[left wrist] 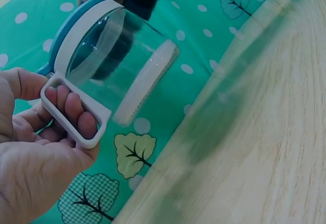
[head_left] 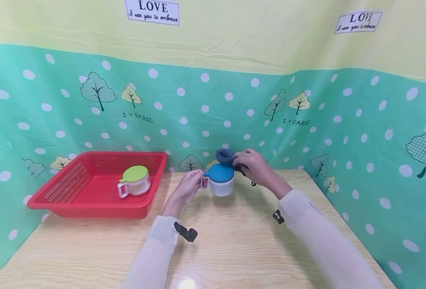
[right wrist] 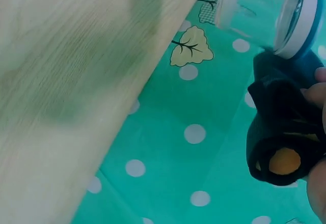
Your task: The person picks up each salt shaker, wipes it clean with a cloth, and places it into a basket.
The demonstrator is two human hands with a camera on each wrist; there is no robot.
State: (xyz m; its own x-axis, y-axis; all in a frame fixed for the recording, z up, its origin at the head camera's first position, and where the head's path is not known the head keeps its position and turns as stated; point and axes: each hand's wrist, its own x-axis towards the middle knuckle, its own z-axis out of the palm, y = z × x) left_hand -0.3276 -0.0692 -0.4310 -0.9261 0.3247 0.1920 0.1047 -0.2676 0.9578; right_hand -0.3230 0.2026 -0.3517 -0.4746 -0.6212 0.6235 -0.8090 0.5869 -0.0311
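A clear jar point(head_left: 221, 189) with a blue lid point(head_left: 221, 172) and white base is held up over the table. My left hand point(head_left: 188, 186) grips its white handle point(left wrist: 103, 113), fingers curled through the opening. At the lid's right side, my right hand point(head_left: 251, 165) holds a dark blue cloth point(head_left: 224, 155) bunched between thumb and fingers. In the right wrist view the cloth point(right wrist: 277, 102) hangs in rolled folds right by the lid's rim. Part of the right hand lies outside that view.
To the left, a red plastic basket point(head_left: 97, 210) holds a similar jar point(head_left: 139, 188) with a green lid. Behind the wooden table point(head_left: 234, 249) hangs a green and yellow patterned curtain point(head_left: 184, 92), which also runs along the right side.
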